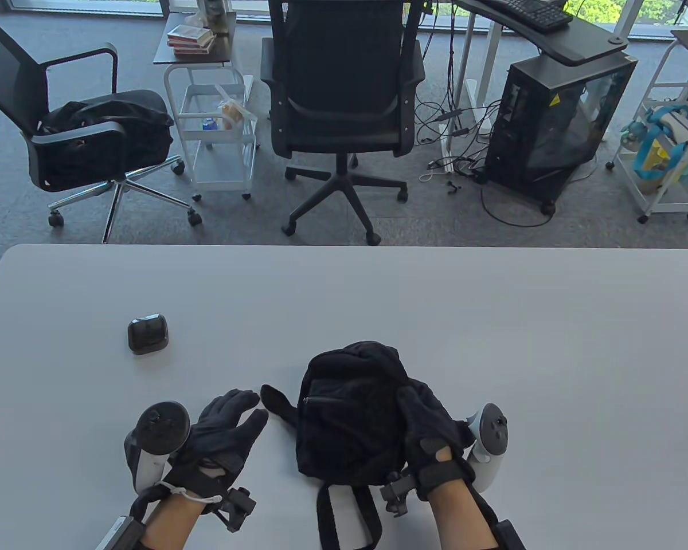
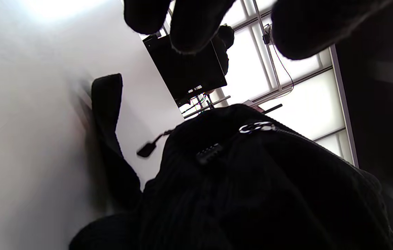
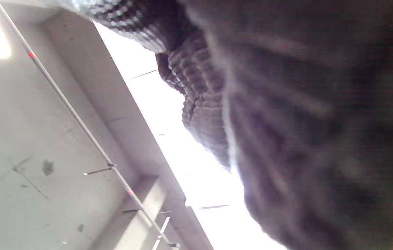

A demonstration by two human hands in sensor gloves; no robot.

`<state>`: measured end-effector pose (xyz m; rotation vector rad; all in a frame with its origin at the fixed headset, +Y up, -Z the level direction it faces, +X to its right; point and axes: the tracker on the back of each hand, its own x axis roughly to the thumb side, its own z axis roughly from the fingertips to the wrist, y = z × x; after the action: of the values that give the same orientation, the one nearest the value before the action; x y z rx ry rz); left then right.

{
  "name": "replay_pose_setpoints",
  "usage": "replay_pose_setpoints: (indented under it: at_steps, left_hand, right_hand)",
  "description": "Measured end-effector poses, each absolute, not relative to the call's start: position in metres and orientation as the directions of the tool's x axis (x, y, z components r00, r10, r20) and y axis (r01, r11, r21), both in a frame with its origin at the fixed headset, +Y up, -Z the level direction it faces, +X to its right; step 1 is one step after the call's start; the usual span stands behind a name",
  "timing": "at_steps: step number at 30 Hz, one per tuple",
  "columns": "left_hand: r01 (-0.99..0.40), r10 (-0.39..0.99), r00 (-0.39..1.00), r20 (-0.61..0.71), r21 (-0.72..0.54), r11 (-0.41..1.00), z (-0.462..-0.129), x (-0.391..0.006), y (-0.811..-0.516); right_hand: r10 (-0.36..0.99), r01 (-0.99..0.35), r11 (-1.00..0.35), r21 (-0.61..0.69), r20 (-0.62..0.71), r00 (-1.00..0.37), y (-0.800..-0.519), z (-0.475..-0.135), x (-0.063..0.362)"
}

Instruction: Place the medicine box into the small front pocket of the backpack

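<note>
A small black backpack (image 1: 350,412) lies on the grey table (image 1: 493,321), its front pocket zipper (image 1: 327,399) facing up and looking closed. A small dark rounded box (image 1: 148,334) sits alone to the far left of it. My left hand (image 1: 246,409) is spread open and empty just left of the backpack, near its strap (image 1: 278,401). My right hand (image 1: 415,409) rests on the backpack's right side. The left wrist view shows the backpack (image 2: 252,187), a metal zipper pull (image 2: 257,127) and my fingertips (image 2: 196,27) above. The right wrist view is filled by dark fabric (image 3: 321,121).
The backpack's shoulder straps (image 1: 344,515) trail off toward the table's near edge. Behind the table's far edge stand office chairs (image 1: 344,103), white carts (image 1: 218,132) and a computer tower (image 1: 556,120).
</note>
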<state>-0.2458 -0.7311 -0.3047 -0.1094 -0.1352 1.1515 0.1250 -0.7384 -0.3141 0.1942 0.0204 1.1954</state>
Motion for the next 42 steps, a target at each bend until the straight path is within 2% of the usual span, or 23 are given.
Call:
replay_pose_setpoints:
  at_steps: [4,8,15,18,22,24,26,31,34,39,42]
  left_hand:
    - [-0.959,0.974,0.223,-0.041,-0.190,0.212,-0.308,-0.244,-0.742]
    - [-0.970,0.991,0.064,-0.121,-0.239,0.033,-0.313,-0.239,-0.754]
    - [-0.830,0.941,-0.214,-0.263,-0.459,-0.317,-0.318,-0.217,-0.768]
    - [-0.749,0.918,-0.274,-0.286,-0.535,-0.390,-0.318,-0.210,-0.764]
    - [-0.745,0.905,-0.325,-0.274,-0.516,-0.423,-0.321,-0.212,-0.760]
    - [-0.756,0.911,-0.329,-0.248,-0.508,-0.411,-0.322,-0.215,-0.758]
    - [-0.807,0.940,-0.304,-0.157,-0.482,-0.341,-0.324,-0.219,-0.753]
    - [-0.896,0.973,-0.227,-0.046,-0.381,-0.227,-0.322,-0.225,-0.748]
    - [-0.944,0.989,-0.147,0.024,-0.303,-0.133,-0.322,-0.229,-0.744]
    - [-0.982,0.991,-0.019,0.135,-0.187,0.006,-0.316,-0.231,-0.735]
    - [-0.984,0.974,0.064,0.217,-0.149,0.097,-0.310,-0.226,-0.725]
  right_hand:
    - [0.867,-0.858,0.471,0.206,0.068,0.493,-0.735,-0.313,0.119]
    - [0.838,-0.827,0.512,0.231,0.076,0.540,-0.730,-0.311,0.112]
    - [0.805,-0.774,0.544,0.323,0.058,0.590,-0.728,-0.311,0.098]
    - [0.834,-0.813,0.506,0.290,0.078,0.547,-0.729,-0.311,0.099]
    - [0.935,-0.942,0.292,0.165,0.156,0.317,-0.728,-0.312,0.108]
    - [0.965,-0.980,0.167,0.104,0.188,0.185,-0.727,-0.312,0.110]
    - [0.975,-0.995,0.058,0.084,0.209,0.075,-0.722,-0.309,0.110]
    - [0.957,-0.998,-0.062,-0.019,0.282,-0.064,-0.707,-0.298,0.106]
    - [0.911,-0.978,-0.198,-0.062,0.356,-0.207,-0.696,-0.291,0.099]
    - [0.841,-0.924,-0.381,-0.045,0.398,-0.366,-0.686,-0.280,0.074]
    - [0.857,-0.882,-0.456,0.114,0.324,-0.401,-0.689,-0.278,0.054]
